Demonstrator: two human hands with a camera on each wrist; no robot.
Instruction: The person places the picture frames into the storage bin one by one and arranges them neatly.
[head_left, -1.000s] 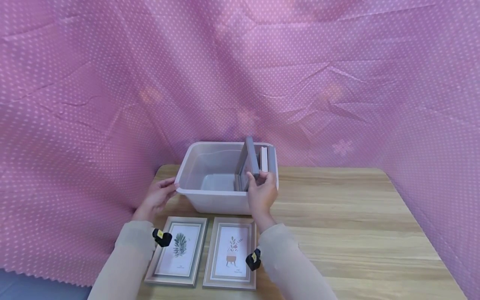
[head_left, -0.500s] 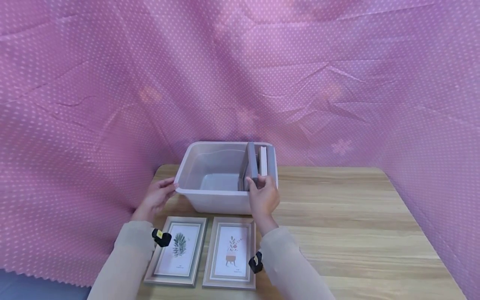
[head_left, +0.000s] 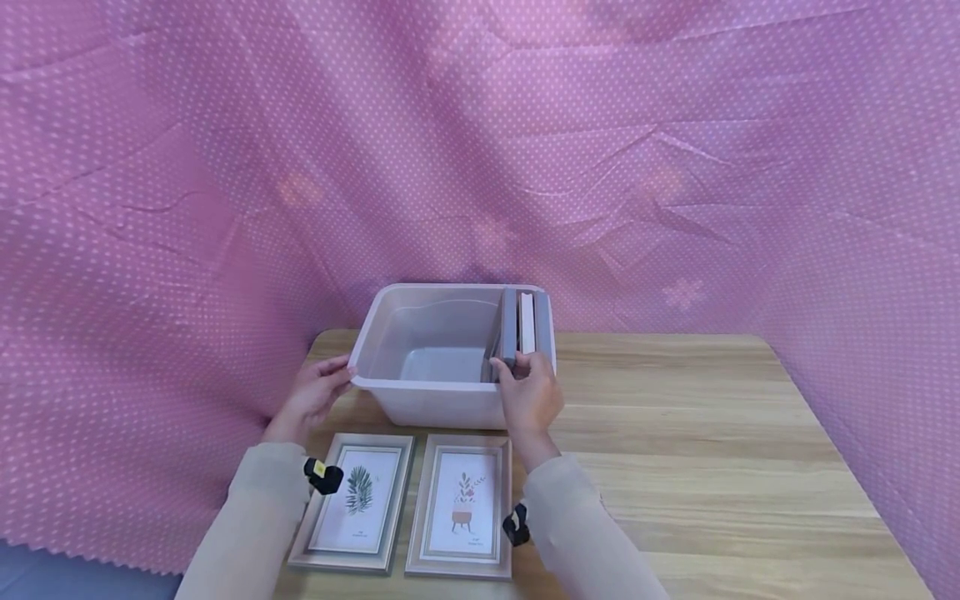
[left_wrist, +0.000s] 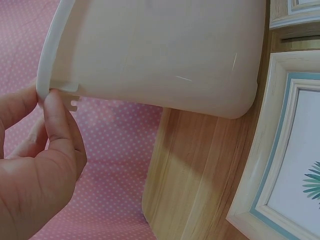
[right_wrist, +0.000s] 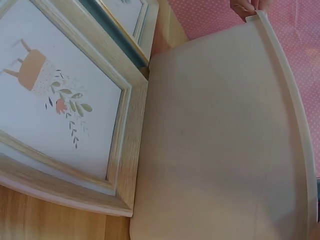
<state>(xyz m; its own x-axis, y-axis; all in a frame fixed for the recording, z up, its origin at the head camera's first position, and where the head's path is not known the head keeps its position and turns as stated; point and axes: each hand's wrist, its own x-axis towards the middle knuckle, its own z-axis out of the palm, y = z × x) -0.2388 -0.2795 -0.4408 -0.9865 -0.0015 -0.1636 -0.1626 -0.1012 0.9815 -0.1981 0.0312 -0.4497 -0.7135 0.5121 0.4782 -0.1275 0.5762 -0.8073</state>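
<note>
A pale plastic bin (head_left: 435, 406) stands at the back of the wooden table. My left hand (head_left: 311, 396) pinches its front left rim between thumb and fingers, close up in the left wrist view. Inside the bin's right end, my right hand (head_left: 531, 400) holds the near end of a grey-backed picture frame (head_left: 510, 321) between thumb and fingers. This frame stands on edge, nearly upright. To its right stand a white-edged flat item (head_left: 528, 323) and another grey flat item (head_left: 543, 321) against the bin's wall. The right wrist view barely catches my right hand.
In front of the bin lie two framed pictures, one with a green leaf (head_left: 360, 492) and one with a potted plant (head_left: 462, 504). The wooden table (head_left: 690, 450) extends to the right. A pink dotted cloth (head_left: 637, 167) hangs behind and at both sides.
The grey-backed frame has gone lower into the bin, straightened from its tilt and shifted right, toward the white-edged item. My right hand moved slightly right and down with it. My left hand stayed put.
</note>
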